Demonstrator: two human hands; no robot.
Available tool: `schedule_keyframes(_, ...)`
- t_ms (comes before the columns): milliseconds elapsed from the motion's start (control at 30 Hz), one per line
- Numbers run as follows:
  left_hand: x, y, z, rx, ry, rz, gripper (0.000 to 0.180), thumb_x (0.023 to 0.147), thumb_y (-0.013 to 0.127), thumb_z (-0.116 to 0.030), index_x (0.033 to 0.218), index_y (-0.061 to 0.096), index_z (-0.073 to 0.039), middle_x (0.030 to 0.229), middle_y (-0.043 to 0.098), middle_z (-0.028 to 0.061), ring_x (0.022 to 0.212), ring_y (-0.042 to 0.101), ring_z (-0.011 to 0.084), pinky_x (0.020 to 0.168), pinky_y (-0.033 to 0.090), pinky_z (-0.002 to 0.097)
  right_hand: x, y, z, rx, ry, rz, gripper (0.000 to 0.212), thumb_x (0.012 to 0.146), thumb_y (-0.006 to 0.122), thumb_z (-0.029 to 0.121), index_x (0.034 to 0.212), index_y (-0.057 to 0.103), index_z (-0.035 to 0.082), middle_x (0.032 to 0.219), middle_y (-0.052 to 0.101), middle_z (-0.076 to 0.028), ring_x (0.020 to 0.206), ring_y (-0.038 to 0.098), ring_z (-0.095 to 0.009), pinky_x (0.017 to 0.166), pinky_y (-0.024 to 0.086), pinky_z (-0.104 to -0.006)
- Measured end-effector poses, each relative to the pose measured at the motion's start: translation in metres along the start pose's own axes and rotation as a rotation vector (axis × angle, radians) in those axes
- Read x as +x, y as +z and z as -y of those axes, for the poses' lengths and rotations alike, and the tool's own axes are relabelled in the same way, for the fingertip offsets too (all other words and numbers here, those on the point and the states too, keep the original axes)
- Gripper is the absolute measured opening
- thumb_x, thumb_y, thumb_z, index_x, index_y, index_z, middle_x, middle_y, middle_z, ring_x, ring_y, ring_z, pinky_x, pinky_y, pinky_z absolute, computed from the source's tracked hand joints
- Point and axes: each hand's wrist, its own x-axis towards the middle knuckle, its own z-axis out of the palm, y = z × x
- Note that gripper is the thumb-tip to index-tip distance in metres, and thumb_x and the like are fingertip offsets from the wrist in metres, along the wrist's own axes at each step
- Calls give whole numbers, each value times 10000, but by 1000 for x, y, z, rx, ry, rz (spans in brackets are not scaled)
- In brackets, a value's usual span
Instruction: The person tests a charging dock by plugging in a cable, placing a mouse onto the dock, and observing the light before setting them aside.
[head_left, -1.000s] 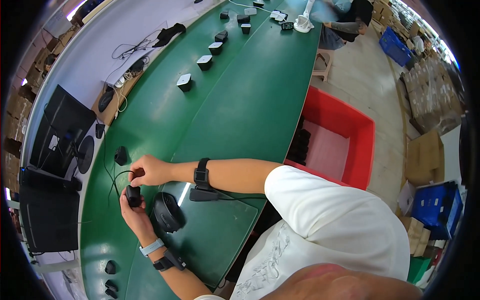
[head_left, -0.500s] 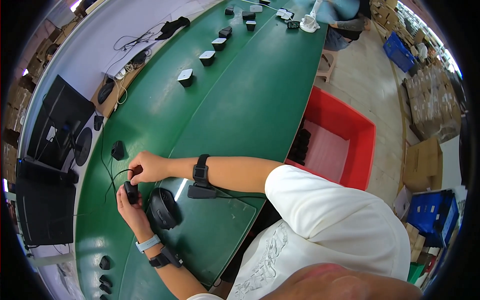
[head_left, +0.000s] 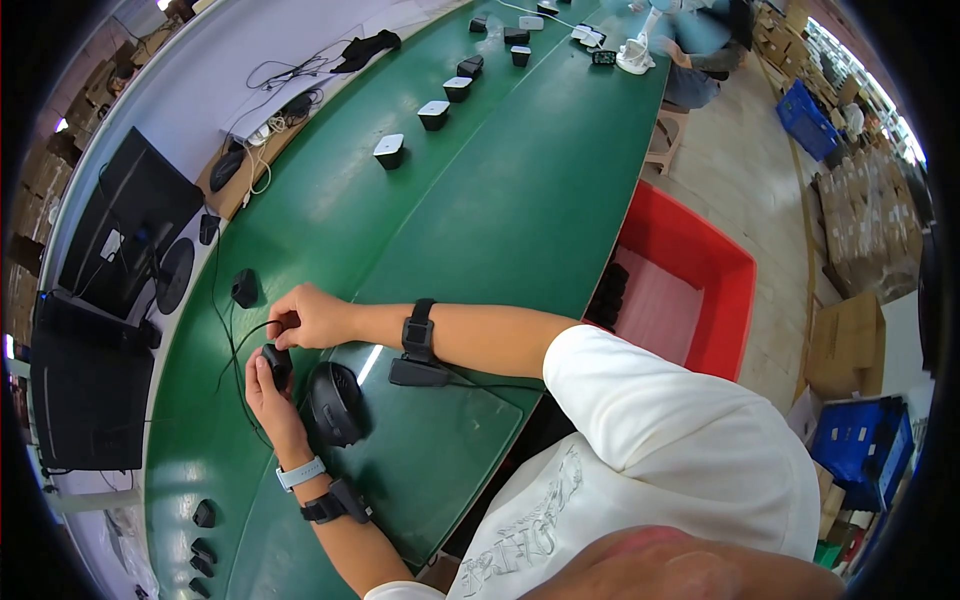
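A small black block-shaped device [head_left: 277,362] sits in the fingers of my left hand [head_left: 276,412], which is closed round it from below. Just above, my right hand [head_left: 312,318] pinches a thin black cable [head_left: 257,327] close to the device. Whether the cable's end is plugged into the device is hidden by the fingers. Beside my left hand a larger black rounded object [head_left: 337,403] stands on the green table [head_left: 480,200]. Another small black device [head_left: 244,288] rests farther off, to the left of my right hand.
Two dark monitors [head_left: 130,230] line the table's left side. Several black devices with white tops [head_left: 390,150] stand in a row toward the far end, near a white fan [head_left: 636,52]. More black devices [head_left: 204,514] lie at lower left. A red bin [head_left: 735,290] stands right of the table.
The view has shifted slightly. My right hand holds the cable nearer the device's top, and the left hand has turned a little with the device still in it.
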Motion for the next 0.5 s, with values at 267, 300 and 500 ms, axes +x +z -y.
schedule_keyframes(267, -4, 1, -6, -34, -16, 202, 317, 1066, 517, -275, 1199, 621, -6, 997, 713, 72, 760, 633, 115, 626, 495, 234, 3, -2, -7, 197, -62, -34, 312, 778, 782, -23, 1049, 628, -9, 881, 708, -76, 818, 677, -125, 740, 551, -282)
schedule_keyframes(300, -8, -1, -7, -30, -5, 170, 317, 1065, 516, -275, 1208, 620, -12, 1010, 707, 75, 780, 644, 122, 648, 512, 234, 2, 3, -5, 220, -8, -4, 349, 777, 789, -14, 1080, 616, -4, 876, 706, -77, 821, 676, -126, 746, 552, -282)
schedule_keyframes(500, 2, -5, -7, -488, -99, 70, 352, 1045, 512, -309, 1306, 574, -80, 914, 642, 92, 647, 592, 176, 509, 436, 269, 10, -4, -18, -107, -247, -65, 319, 897, 729, 92, 1193, 618, 51, 881, 669, -38, 882, 648, -127, 816, 540, -282)
